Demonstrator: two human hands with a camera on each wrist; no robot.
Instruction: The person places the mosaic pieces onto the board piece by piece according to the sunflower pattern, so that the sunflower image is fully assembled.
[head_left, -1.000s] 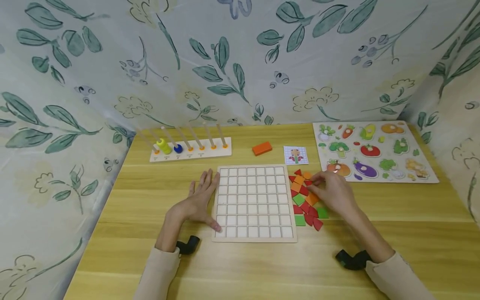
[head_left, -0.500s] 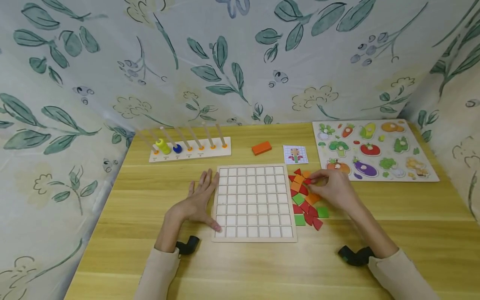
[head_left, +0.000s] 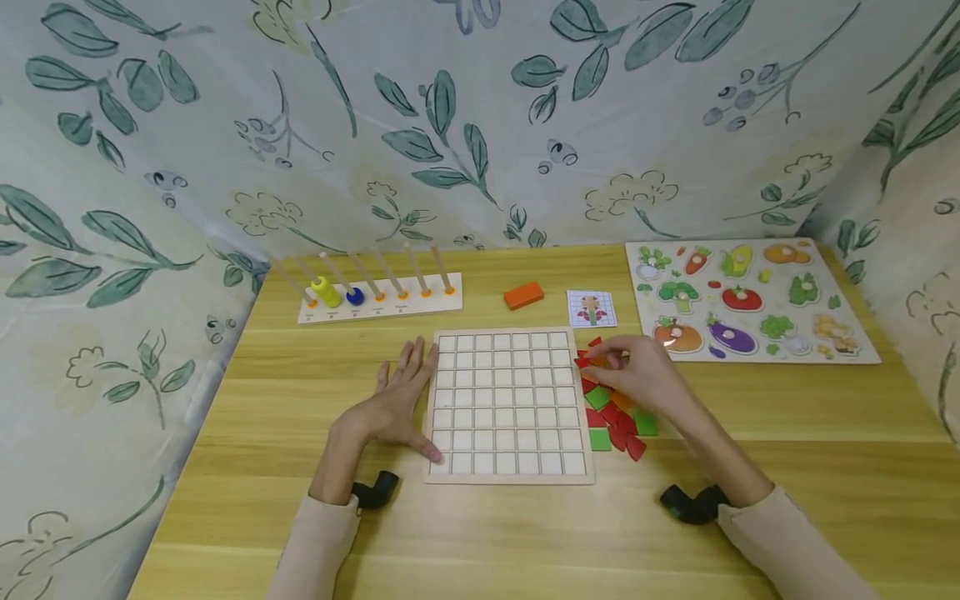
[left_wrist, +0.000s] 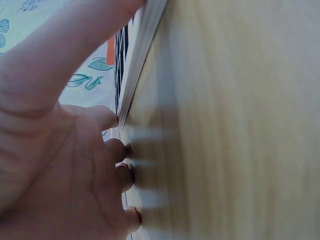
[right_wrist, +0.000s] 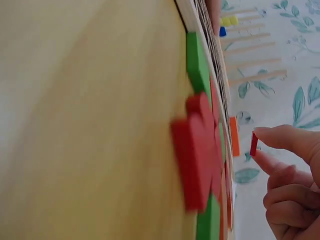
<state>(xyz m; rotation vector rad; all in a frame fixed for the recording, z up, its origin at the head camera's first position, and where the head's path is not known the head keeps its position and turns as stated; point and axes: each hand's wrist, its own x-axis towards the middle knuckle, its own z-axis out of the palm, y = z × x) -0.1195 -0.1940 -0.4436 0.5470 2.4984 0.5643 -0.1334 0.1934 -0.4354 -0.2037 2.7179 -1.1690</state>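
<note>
A pale wooden grid board [head_left: 517, 398] lies flat on the table. My left hand [head_left: 386, 408] is spread along its left side, fingers straight, thumb on the lower-left corner. In the left wrist view the other fingers [left_wrist: 117, 150] reach down along the board's edge. My right hand [head_left: 641, 371] is over the upper part of a loose pile of red, orange and green tiles [head_left: 618, 421] by the board's right side. Between its thumb and index finger it pinches a small red tile [right_wrist: 254, 143], raised off the pile. Part of the pile is hidden under this hand.
Behind the board stand a peg stacker [head_left: 382, 300] with yellow and blue rings, an orange block [head_left: 523, 296] and a small pattern card [head_left: 592, 309]. A vegetable puzzle board [head_left: 750, 302] lies at the back right. A patterned cloth [head_left: 480, 150] rises behind the table.
My right hand has lifted a red tile from the pile and moved left toward the board's right edge. The left hand stays in place.
</note>
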